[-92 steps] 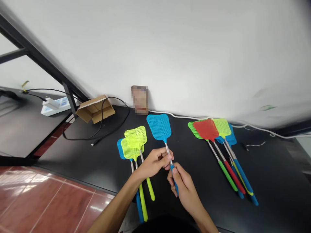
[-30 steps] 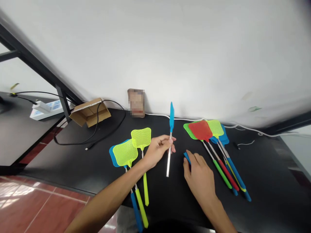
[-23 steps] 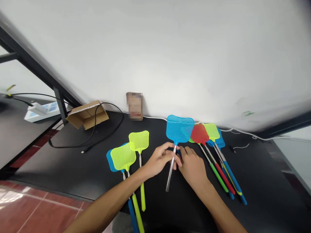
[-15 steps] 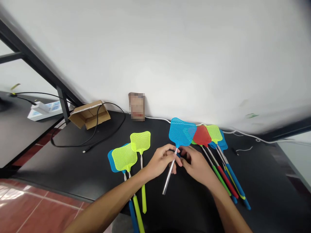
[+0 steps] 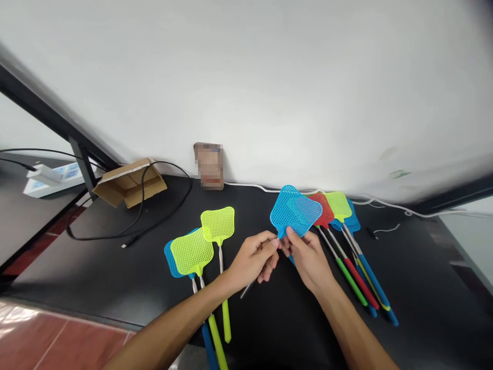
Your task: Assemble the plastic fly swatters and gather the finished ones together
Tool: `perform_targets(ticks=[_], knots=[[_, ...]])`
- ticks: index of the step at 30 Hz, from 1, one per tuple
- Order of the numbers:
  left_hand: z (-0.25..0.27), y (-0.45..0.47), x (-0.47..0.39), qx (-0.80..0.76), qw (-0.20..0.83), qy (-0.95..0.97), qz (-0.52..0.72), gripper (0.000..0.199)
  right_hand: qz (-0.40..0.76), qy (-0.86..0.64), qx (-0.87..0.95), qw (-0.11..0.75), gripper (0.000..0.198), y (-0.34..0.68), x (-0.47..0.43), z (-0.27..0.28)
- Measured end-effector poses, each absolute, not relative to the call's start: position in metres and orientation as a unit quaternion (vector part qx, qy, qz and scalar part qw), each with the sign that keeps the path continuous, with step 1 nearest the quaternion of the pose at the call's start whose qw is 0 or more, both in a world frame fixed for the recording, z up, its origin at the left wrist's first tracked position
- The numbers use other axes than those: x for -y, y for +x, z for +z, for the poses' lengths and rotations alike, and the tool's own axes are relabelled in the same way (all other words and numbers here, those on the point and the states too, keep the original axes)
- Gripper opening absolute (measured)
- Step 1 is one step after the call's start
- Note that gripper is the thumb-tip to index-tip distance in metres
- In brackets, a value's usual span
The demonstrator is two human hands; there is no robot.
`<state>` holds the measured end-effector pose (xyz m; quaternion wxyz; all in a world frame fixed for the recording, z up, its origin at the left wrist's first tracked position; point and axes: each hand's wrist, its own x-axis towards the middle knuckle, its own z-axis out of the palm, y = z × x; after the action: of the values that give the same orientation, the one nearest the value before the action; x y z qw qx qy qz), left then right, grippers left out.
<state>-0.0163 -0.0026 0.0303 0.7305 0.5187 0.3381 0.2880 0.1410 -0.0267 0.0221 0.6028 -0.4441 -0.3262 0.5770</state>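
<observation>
A blue fly swatter [image 5: 287,210] is held up in front of me, its perforated head tilted to the right. My left hand [image 5: 256,257] pinches its metal rod just under the head, and the rod's bare end shows below the fingers. With thumb on the head's lower edge, my right hand [image 5: 308,257] grips the same swatter near its neck. A small blue part peeks out beneath my right hand; its shape is mostly hidden. To the left lie yellow-green swatters [image 5: 192,252] and a blue one. Red [image 5: 325,208], green-handled, yellow-green [image 5: 339,205] and blue swatters lie on the right.
An open cardboard box [image 5: 133,182] and a looped black cable [image 5: 144,223] are on the black table [image 5: 96,272] at left. A pixelated item [image 5: 210,167] leans on the wall. A white cable [image 5: 254,186] runs along the wall; a power strip [image 5: 61,180] sits far left.
My right hand has come up onto the swatter's neck, thumb over the head. The head has tipped rightward, and the rod's lower end has swung left. The view has shifted slightly.
</observation>
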Motion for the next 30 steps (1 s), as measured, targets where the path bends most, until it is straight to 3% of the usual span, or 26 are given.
perform_targets(ticks=[18,20,24,27,30], knots=[[0.036,-0.018,0.007,-0.199,0.926,0.246,0.206,0.021,0.666,-0.384,0.252,0.588,0.041,0.148,0.027,0.024],[0.035,-0.020,0.011,-0.180,0.940,0.225,0.185,0.021,0.632,-0.379,0.238,0.632,0.041,0.168,0.021,0.027],[0.034,-0.020,0.020,-0.170,0.951,0.183,0.179,0.022,0.435,-0.385,0.221,0.783,0.037,0.233,0.012,0.033],[0.033,-0.017,0.019,-0.201,0.938,0.162,0.230,0.018,0.416,-0.420,0.236,0.772,0.038,0.257,0.017,0.036],[0.031,-0.015,0.011,-0.270,0.898,0.159,0.309,0.019,0.417,-0.512,0.272,0.700,0.033,0.246,0.022,0.033]])
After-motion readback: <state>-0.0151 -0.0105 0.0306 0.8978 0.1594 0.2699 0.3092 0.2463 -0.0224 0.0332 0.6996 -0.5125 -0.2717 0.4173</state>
